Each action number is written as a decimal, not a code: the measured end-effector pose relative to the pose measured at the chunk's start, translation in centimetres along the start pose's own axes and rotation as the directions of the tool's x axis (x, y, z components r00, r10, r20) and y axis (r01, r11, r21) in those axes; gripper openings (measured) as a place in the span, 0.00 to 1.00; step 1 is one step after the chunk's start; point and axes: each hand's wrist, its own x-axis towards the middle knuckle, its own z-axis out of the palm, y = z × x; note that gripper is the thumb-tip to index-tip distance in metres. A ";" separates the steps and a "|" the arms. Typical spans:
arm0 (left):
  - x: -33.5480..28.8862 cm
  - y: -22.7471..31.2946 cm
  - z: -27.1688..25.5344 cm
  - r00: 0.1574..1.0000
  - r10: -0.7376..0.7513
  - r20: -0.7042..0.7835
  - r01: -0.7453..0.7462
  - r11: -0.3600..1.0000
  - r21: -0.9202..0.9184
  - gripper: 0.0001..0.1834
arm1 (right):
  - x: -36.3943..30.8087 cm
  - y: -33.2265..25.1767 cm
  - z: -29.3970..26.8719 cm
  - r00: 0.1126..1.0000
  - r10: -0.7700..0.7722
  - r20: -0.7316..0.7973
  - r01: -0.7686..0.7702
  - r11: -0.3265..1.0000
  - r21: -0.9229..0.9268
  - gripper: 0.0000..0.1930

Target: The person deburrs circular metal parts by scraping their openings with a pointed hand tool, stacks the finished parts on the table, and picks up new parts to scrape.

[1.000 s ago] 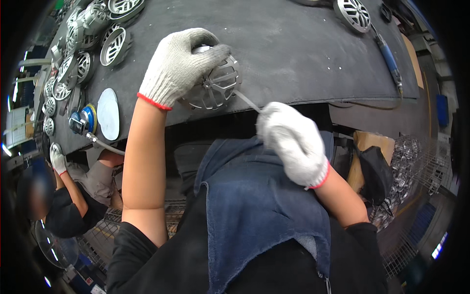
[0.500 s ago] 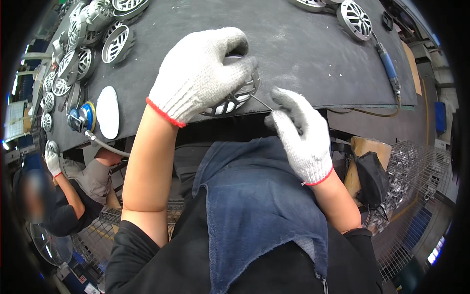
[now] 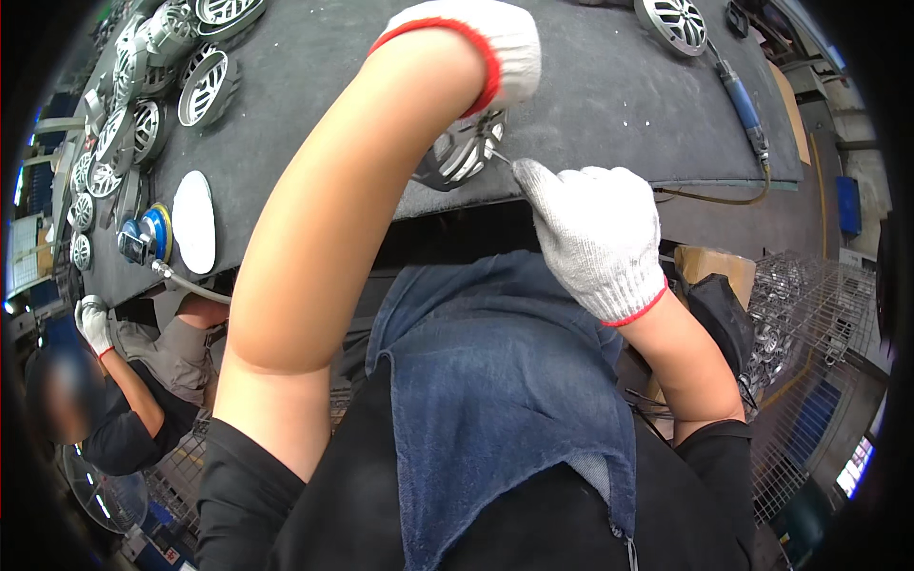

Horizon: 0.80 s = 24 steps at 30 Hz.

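A small spoked metal wheel (image 3: 465,157), silver and black, is tilted at the table's near edge, partly covered by my left arm. My left hand (image 3: 512,52), in a white knit glove with a red cuff, is bent over beyond the wheel. Its fingers are hidden, so its hold on the wheel cannot be made out. To the right, my gloved right hand (image 3: 602,233) is closed around a thin metal rod (image 3: 502,157), most of which is inside the fist. The rod's visible end reaches the wheel's spokes.
Several similar wheels (image 3: 207,90) are heaped at the left, near a blue sander (image 3: 145,236) and a white oval pad (image 3: 194,224). Another wheel (image 3: 672,23) and a blue air tool (image 3: 743,109) lie at right. A co-worker (image 3: 143,400) sits at left; a wire basket (image 3: 790,314) holds parts.
My left hand has swung forward and turned over, hiding its fingers. My right hand has rolled over and its fingers have closed tighter round the rod. The wheel has turned and tilted.
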 end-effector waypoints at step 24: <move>-4.4 1.1 4.1 0.919 -0.082 -0.385 0.058 0.996 -0.074 0.17 | -2.2 0.1 -0.8 0.985 0.130 0.110 -0.162 0.910 0.382 0.09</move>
